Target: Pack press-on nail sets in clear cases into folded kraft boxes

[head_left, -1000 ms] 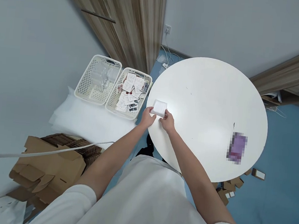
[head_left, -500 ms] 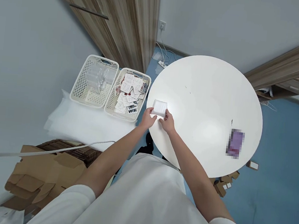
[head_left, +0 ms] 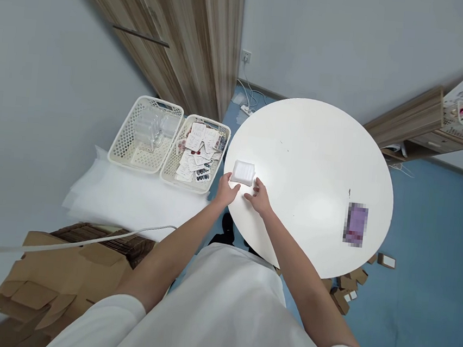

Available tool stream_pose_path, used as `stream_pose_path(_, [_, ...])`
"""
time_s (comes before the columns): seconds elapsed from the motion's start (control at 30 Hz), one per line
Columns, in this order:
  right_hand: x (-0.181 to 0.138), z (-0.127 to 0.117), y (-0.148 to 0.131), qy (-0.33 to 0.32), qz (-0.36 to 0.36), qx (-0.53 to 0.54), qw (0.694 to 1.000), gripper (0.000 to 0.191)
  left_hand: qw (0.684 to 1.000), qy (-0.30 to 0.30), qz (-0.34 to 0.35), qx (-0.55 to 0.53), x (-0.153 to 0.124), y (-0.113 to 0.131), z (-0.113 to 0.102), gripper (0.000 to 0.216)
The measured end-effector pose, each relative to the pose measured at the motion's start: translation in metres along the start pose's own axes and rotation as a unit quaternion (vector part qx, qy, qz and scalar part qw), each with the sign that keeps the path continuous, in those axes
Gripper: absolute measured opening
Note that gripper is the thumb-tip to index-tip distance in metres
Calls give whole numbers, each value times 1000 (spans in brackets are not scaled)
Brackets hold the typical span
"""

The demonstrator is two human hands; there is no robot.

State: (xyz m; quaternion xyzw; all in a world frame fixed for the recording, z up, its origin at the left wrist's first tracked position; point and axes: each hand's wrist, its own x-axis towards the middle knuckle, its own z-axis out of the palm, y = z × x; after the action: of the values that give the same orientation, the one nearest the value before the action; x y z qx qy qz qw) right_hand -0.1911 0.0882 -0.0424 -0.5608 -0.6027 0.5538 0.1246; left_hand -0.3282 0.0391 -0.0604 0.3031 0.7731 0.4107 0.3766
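Note:
A small white rectangular packet (head_left: 243,173), perhaps wrapped in thin translucent sheet, lies flat near the left edge of the round white table (head_left: 319,149). Just off its lower left corner is my left hand (head_left: 226,190), thumb and fingers spread; whether a fingertip still touches the packet is hard to tell. My right hand (head_left: 259,198) is open to the packet's lower right, with a small gap between them. Neither hand grips anything.
Left of the table stand a basket of printed cards (head_left: 195,153) and a basket of clear plastic pieces (head_left: 145,132). Below them lie white foam sheets (head_left: 131,194) and flattened cardboard (head_left: 69,278). A blurred purple item (head_left: 356,225) rests on the table's right side.
Both hands have let go of the packet and drawn slightly away, the fingers spreading. The packet stays on the table. The whole view has shifted a little.

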Motion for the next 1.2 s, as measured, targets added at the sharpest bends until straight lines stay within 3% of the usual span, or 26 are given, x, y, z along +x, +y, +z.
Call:
stream_pose_path(0.43, [-53, -42, 27, -17, 67, 43, 997, 66, 997, 82, 10, 6, -33, 3, 20, 45])
stream_pose_path(0.6, [-73, -63, 44, -49, 18, -9, 999, 55, 991, 136, 15, -8, -56, 18, 37, 42])
stream_pose_path(0.7, [-76, -72, 49, -97, -30, -43, 994, 49, 994, 89, 1, -63, -79, 21, 36, 37])
stream_pose_path(0.8, [-72, -68, 47, -158, -97, -84, 979, 44, 994, 39, -19, -102, -113, 12, 21, 38])
stream_pose_path(0.9, [-69, -49, 35, -223, -162, -118, 954, 40, 994, 71, -52, -72, -157, -4, -5, 36])
stream_pose_path(1.07, [-80, -3, 1, -331, -266, -179, 887, 36, 969, 220, -110, 11, -226, -31, -56, 33])
stream_pose_path(1.2, [-95, 39, -27, -384, -356, -244, 816, 36, 923, 317, -167, 139, -268, -55, -92, 32])
